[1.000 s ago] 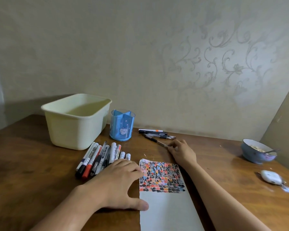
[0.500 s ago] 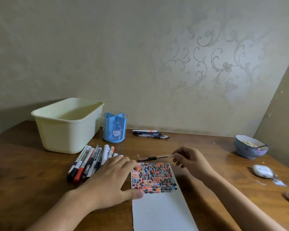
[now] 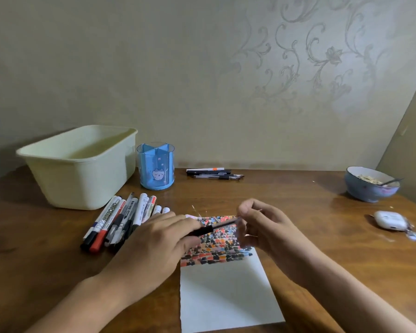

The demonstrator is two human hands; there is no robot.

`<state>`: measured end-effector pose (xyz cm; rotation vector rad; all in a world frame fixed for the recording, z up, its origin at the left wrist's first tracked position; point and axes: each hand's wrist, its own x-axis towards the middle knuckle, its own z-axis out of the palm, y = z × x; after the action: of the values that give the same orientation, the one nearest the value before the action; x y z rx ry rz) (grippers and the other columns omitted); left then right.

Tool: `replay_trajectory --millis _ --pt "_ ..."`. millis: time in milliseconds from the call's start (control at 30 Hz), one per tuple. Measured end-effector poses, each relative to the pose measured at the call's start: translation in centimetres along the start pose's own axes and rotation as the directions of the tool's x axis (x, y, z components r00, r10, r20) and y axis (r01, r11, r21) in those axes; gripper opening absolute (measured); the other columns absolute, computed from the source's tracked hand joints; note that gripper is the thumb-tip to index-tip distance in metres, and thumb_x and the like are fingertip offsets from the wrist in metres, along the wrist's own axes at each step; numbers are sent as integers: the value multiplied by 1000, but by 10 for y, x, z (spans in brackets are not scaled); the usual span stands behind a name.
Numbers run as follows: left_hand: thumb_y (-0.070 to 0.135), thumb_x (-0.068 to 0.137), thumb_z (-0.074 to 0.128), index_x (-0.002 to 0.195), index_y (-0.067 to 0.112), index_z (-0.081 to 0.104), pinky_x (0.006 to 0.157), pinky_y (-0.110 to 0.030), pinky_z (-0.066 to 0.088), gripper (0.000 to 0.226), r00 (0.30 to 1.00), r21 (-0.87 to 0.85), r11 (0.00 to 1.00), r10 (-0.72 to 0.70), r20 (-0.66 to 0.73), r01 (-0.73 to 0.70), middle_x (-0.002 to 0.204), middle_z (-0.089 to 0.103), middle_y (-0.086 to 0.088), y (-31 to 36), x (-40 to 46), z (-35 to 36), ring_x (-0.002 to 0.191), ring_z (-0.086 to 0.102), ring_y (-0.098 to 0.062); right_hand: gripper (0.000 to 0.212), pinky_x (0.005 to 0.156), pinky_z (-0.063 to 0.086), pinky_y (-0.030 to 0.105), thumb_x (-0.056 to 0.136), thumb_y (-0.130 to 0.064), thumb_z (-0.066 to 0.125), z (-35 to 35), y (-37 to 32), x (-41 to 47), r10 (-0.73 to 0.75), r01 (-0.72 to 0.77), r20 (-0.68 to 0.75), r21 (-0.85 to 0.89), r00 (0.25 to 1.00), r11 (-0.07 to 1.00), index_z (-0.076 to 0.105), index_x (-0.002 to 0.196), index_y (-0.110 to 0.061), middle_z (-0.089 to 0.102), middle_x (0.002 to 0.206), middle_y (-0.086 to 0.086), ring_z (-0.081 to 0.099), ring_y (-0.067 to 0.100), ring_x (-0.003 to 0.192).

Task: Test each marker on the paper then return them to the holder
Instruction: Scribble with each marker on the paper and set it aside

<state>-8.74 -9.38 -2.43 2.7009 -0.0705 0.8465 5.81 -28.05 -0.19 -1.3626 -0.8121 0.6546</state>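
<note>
Both hands meet above the top of the paper [image 3: 226,292], which lies flat on the wooden worktop [image 3: 34,272] with its upper part filled by rows of small black, red and orange test marks and its lower part blank. Between them is a thin dark pen [image 3: 214,227], held nearly level and tilted slightly up to the right. The right hand [image 3: 262,227] has its fingers curled around the pen's right end; the left hand [image 3: 159,239] grasps the left end, fingers bent around it — the exact contact there is blurred.

Just left of the left hand, a bunch of markers [image 3: 120,219] lies side by side on the worktop, caps toward the person, the rightmost ones partly hidden behind the hand. Behind them stands the blue holder [image 3: 155,169], upright, with divided compartments and a small cartoon face on its front — nothing shows inside it. Close to its left sits a pale cream tub [image 3: 79,164]. A small row of pens [image 3: 214,174] lies near the wall, well apart from the hands.

At the far right stand a blue bowl [image 3: 370,186] with a utensil in it and, nearer, a white earbud case [image 3: 389,219].
</note>
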Motion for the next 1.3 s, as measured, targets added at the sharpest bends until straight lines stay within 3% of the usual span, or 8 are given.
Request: replay_trajectory --millis 133,400,600,733,833,933,1033,1300 --pt "52 92 50 111 35 60 76 -14 43 27 998 -81 996 -24 55 28 93 62 22 8 -3 2 90 56 2 27 63 51 27 93 -36 63 16 7 -2 41 -39 42 -36 998 999 66 90 -10 64 72 10 62 20 64" --pt "43 90 52 96 29 67 71 -24 45 21 990 -169 982 -64 122 84 85 63 16 7 -1 1 87 58 -6 29 80 60 36 102 -17 52 5 4 1 84 -67 157 -111 984 992 74 102 1 75 94 25 74 36 90" --pt "40 91 48 113 45 66 62 -23 47 30 974 -205 954 -227 -17 218 81 65 21 -12 6 -29 78 62 -10 37 75 61 36 103 -18 43 -54 -9 10 54 -63 -100 -88 993 994 78 99 -6 75 92 22 74 31 85" --pt "27 100 45 121 38 62 65 -11 40 30 978 -121 971 -198 66 205 80 61 19 -8 3 -23 86 57 2 39 78 62 34 90 -35 60 -46 4 9 113 -118 -41 -156 993 981 74 107 -2 76 98 20 74 31 92" --pt "26 105 34 126 42 50 85 2 28 31 959 -11 977 -208 195 214 104 53 27 -6 0 -15 107 42 17 25 72 61 32 85 -22 74 -43 10 9 85 -94 -47 -249 995 964 71 98 -1 74 88 15 72 27 82" --pt "56 100 23 138 50 33 98 -6 18 40 929 143 980 -181 322 142 110 41 29 -8 -3 -11 118 31 8 8 64 58 27 91 -10 70 -39 13 11 77 -101 -77 -394 994 914 69 92 -2 71 74 6 68 19 69" --pt "93 76 14 146 59 15 95 -23 22 78 837 368 929 -239 493 49 104 26 22 -9 -3 -11 108 24 -4 12 64 60 31 95 -13 65 -37 15 12 79 -115 -93 -496 993 861 70 88 -5 73 71 7 72 21 67" --pt "99 63 27 148 58 12 106 -33 23 95 750 429 895 -366 551 121 130 23 14 -7 -1 -12 130 15 -11 3 63 60 26 90 -14 72 -38 16 11 55 -50 -11 -633 998 773 72 87 -13 76 76 6 74 21 69"
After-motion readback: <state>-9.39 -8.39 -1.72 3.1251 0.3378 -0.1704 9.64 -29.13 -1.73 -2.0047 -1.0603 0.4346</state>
